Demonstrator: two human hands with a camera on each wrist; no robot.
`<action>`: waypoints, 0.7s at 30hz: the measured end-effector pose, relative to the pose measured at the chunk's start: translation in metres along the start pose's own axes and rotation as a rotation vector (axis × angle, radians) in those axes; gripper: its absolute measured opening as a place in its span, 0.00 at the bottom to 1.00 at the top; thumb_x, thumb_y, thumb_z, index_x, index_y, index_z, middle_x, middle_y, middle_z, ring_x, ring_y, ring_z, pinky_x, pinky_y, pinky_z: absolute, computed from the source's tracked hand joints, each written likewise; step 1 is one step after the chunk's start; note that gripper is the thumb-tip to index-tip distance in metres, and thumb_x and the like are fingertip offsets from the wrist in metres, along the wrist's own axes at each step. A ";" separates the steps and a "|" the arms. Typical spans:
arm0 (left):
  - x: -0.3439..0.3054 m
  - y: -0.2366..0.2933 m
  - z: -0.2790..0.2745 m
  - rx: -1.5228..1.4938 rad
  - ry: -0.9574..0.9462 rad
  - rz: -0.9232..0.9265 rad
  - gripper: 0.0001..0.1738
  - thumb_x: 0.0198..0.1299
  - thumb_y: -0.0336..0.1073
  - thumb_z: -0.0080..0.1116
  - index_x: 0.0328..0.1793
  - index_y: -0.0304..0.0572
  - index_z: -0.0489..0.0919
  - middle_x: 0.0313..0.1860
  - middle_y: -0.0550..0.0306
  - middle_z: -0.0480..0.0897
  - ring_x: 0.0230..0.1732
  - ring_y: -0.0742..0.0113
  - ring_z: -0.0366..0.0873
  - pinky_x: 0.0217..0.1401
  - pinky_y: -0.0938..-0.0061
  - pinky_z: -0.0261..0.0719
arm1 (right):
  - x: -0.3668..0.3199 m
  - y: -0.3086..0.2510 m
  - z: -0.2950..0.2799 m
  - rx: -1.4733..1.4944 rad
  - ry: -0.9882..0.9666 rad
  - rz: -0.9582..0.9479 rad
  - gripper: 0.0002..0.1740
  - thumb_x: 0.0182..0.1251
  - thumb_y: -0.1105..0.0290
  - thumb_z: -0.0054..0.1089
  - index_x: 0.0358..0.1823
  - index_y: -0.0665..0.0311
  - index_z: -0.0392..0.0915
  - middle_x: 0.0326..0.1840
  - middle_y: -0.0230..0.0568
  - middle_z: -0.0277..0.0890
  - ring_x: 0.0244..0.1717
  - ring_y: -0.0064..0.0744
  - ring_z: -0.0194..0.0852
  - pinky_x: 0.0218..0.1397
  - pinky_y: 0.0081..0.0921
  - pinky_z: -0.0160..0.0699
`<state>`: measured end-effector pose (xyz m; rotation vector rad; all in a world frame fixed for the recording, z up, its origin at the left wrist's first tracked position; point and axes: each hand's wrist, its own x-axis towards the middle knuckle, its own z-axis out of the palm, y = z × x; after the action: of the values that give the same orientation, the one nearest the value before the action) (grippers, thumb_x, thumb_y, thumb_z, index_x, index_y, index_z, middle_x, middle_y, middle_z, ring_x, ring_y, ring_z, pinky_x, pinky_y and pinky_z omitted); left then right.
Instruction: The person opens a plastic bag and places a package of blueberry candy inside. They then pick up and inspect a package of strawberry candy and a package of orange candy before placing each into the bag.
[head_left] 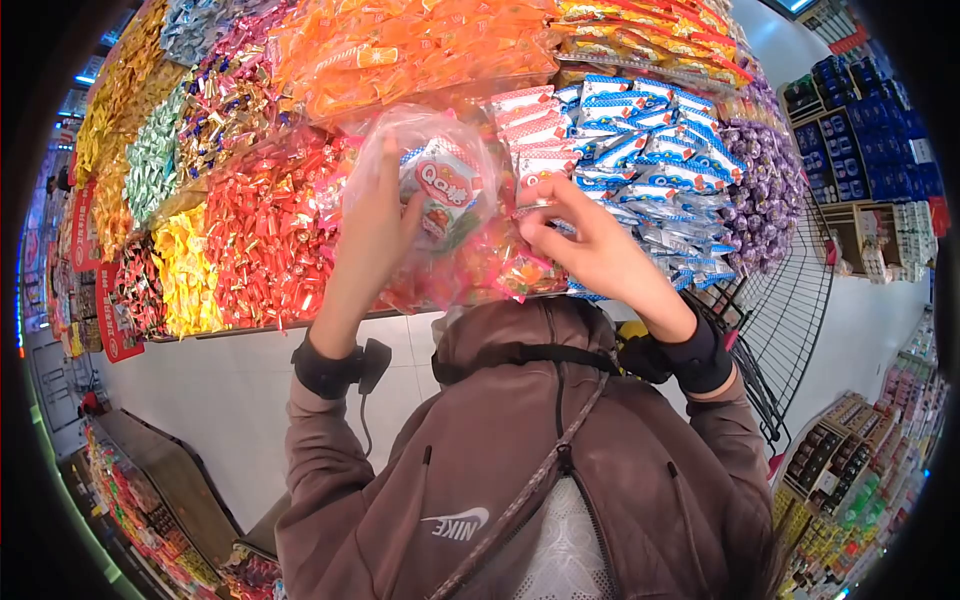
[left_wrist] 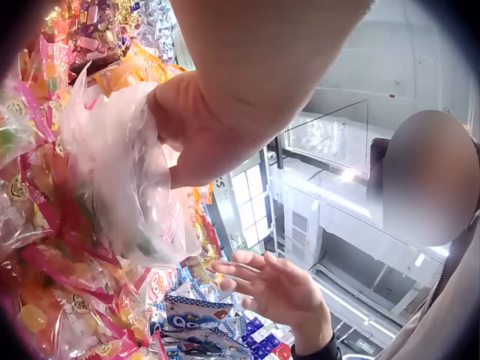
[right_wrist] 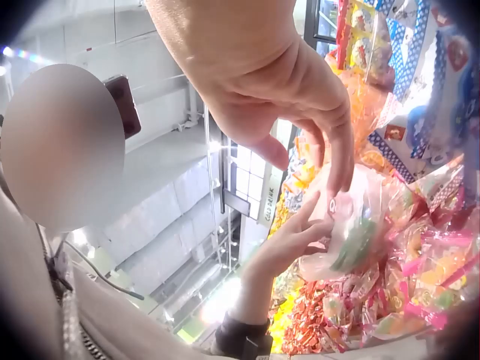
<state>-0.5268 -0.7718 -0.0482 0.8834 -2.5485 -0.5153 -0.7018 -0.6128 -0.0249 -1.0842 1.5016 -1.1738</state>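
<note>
A translucent plastic bag (head_left: 470, 150) stands over the candy display with a white "QQ" candy packet (head_left: 440, 185) and something green inside. My left hand (head_left: 380, 215) holds the bag at its left side; in the left wrist view its fingertips are hidden by the bag (left_wrist: 120, 172). To the right of the bag, my right hand (head_left: 590, 240) hovers by the pink-and-white packets (head_left: 535, 125), its fingers loosely bent with nothing between them. The left wrist view shows this right hand (left_wrist: 281, 292) with fingers spread, above blue-and-white packets (left_wrist: 195, 315).
Red candies (head_left: 270, 230), yellow candies (head_left: 187, 270) and orange packets (head_left: 420, 50) fill the bins around the bag. Blue-and-white packets and purple candies (head_left: 760, 180) lie to the right. A wire cart (head_left: 790, 300) stands at the right, by stocked shelves (head_left: 870, 130).
</note>
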 end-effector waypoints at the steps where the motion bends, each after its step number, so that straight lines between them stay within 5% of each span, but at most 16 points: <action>1: 0.001 -0.002 0.000 0.056 0.032 0.008 0.37 0.49 0.32 0.57 0.64 0.34 0.53 0.41 0.42 0.71 0.36 0.58 0.72 0.37 0.71 0.70 | 0.006 -0.001 0.005 -0.100 0.048 -0.057 0.15 0.60 0.71 0.49 0.47 0.69 0.63 0.37 0.38 0.68 0.41 0.24 0.68 0.40 0.19 0.71; 2: 0.002 -0.003 -0.002 0.111 0.063 0.017 0.37 0.48 0.33 0.58 0.63 0.34 0.53 0.40 0.44 0.71 0.34 0.60 0.72 0.35 0.71 0.70 | 0.017 0.008 0.010 -0.115 0.141 -0.196 0.22 0.54 0.65 0.56 0.46 0.69 0.63 0.38 0.49 0.67 0.37 0.34 0.68 0.40 0.27 0.68; 6: 0.009 -0.003 -0.008 0.081 0.170 0.009 0.37 0.45 0.35 0.62 0.61 0.35 0.58 0.34 0.50 0.72 0.29 0.66 0.71 0.29 0.74 0.69 | 0.053 0.004 0.017 -0.227 0.098 -0.128 0.30 0.52 0.61 0.58 0.48 0.76 0.59 0.37 0.52 0.69 0.38 0.39 0.71 0.39 0.28 0.70; 9: 0.005 0.024 -0.036 -0.040 -0.036 -0.385 0.32 0.45 0.38 0.61 0.54 0.31 0.63 0.46 0.44 0.69 0.44 0.53 0.71 0.35 0.71 0.73 | 0.074 -0.003 0.019 -0.359 -0.028 0.060 0.33 0.52 0.61 0.58 0.52 0.78 0.55 0.40 0.52 0.71 0.41 0.38 0.72 0.40 0.27 0.71; 13: -0.012 0.004 -0.031 0.424 0.513 -0.034 0.26 0.45 0.46 0.61 0.49 0.43 0.69 0.27 0.54 0.73 0.30 0.54 0.74 0.29 0.64 0.70 | 0.090 -0.006 0.022 -0.620 -0.152 0.134 0.27 0.52 0.57 0.56 0.42 0.77 0.66 0.29 0.53 0.73 0.34 0.39 0.75 0.35 0.29 0.72; 14: -0.018 -0.007 -0.025 0.421 0.479 -0.066 0.21 0.47 0.46 0.59 0.44 0.44 0.71 0.19 0.57 0.72 0.24 0.50 0.73 0.27 0.61 0.69 | 0.090 -0.009 0.021 -0.591 -0.196 0.164 0.25 0.53 0.57 0.55 0.40 0.76 0.68 0.27 0.52 0.73 0.32 0.39 0.75 0.34 0.30 0.72; 17: -0.037 -0.042 -0.017 0.198 -0.002 -0.376 0.16 0.52 0.43 0.53 0.41 0.41 0.70 0.20 0.56 0.72 0.23 0.55 0.74 0.25 0.66 0.70 | 0.096 -0.004 0.018 -0.447 -0.167 0.159 0.19 0.54 0.60 0.54 0.34 0.73 0.72 0.21 0.47 0.73 0.25 0.37 0.75 0.28 0.30 0.72; 20: -0.033 -0.042 -0.025 -0.339 0.068 -0.485 0.11 0.55 0.38 0.49 0.39 0.40 0.71 0.19 0.59 0.72 0.20 0.69 0.72 0.21 0.76 0.67 | 0.110 -0.005 0.012 -0.553 0.019 -0.119 0.16 0.54 0.63 0.53 0.32 0.72 0.72 0.17 0.43 0.72 0.19 0.31 0.73 0.21 0.27 0.70; 21: -0.028 -0.039 -0.036 -0.484 0.084 -0.441 0.09 0.57 0.36 0.47 0.41 0.41 0.71 0.21 0.66 0.72 0.20 0.81 0.66 0.19 0.84 0.62 | 0.111 -0.011 0.012 -0.633 0.091 -0.252 0.15 0.54 0.64 0.52 0.32 0.72 0.72 0.17 0.42 0.72 0.17 0.29 0.72 0.19 0.25 0.69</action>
<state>-0.4699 -0.7894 -0.0421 1.2368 -2.0077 -1.1381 -0.7112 -0.7242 -0.0311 -1.6975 1.9137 -0.9339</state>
